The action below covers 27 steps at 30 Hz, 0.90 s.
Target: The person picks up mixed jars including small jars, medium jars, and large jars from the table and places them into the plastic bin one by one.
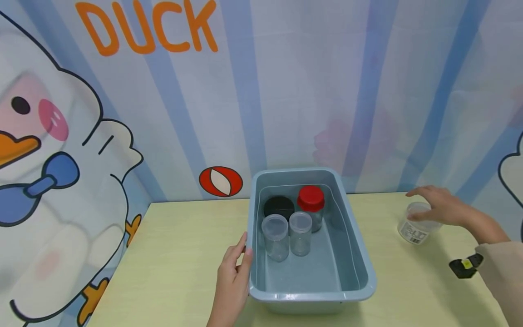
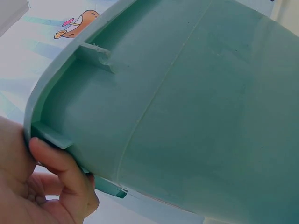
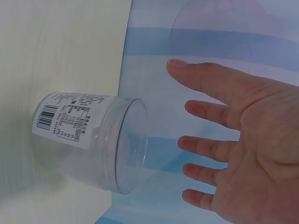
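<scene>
A blue-grey plastic tub (image 1: 302, 277) stands in the middle of the table. My left hand (image 1: 233, 279) grips its left rim; in the left wrist view the fingers (image 2: 58, 158) curl under the lip. Inside the tub are two clear jars with translucent lids (image 1: 275, 236) (image 1: 300, 234), a red-lidded jar (image 1: 311, 200) and a black round lid or container (image 1: 279, 206). On the right, a clear lidless jar (image 1: 413, 230) with a white barcode label stands on the table. Over its open mouth my right hand (image 1: 447, 210) hovers, fingers spread, apart from it in the right wrist view.
The pale table (image 1: 184, 254) meets a blue striped curtain (image 1: 286, 91) with a duck print along its back edge. A black strap piece with a yellow mark (image 1: 466, 264) hangs by the right sleeve (image 1: 502, 272).
</scene>
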Each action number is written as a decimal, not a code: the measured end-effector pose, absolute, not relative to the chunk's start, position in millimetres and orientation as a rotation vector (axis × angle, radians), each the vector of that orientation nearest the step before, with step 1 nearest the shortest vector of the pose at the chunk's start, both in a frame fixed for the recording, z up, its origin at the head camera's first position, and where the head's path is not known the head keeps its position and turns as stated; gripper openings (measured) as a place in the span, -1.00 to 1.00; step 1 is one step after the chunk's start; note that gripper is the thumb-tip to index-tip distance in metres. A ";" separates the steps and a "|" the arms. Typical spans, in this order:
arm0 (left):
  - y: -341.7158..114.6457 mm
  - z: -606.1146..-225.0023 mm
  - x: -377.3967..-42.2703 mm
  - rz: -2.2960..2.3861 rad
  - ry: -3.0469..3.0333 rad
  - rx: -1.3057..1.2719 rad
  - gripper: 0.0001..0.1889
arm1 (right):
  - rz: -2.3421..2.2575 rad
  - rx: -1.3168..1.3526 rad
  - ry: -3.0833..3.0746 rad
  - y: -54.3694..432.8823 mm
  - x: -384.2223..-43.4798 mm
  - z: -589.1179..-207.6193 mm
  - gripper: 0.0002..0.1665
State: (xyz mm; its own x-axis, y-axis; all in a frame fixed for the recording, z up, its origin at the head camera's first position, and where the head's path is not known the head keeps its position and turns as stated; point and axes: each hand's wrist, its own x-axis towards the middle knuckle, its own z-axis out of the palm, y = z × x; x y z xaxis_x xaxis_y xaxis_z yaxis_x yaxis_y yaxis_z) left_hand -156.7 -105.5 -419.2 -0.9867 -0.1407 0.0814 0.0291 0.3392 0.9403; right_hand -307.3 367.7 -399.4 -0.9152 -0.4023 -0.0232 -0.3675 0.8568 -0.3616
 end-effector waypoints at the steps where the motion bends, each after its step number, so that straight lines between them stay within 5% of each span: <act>1: -105.6 -419.3 -156.6 -1.722 -2.446 0.105 -0.47 | -0.542 -0.603 2.930 368.7 -307.6 -400.6 -0.24; 27: -105.7 -419.7 -156.9 -1.741 -2.444 0.095 -0.47 | -0.678 -0.481 2.852 394.8 -312.2 -433.4 0.03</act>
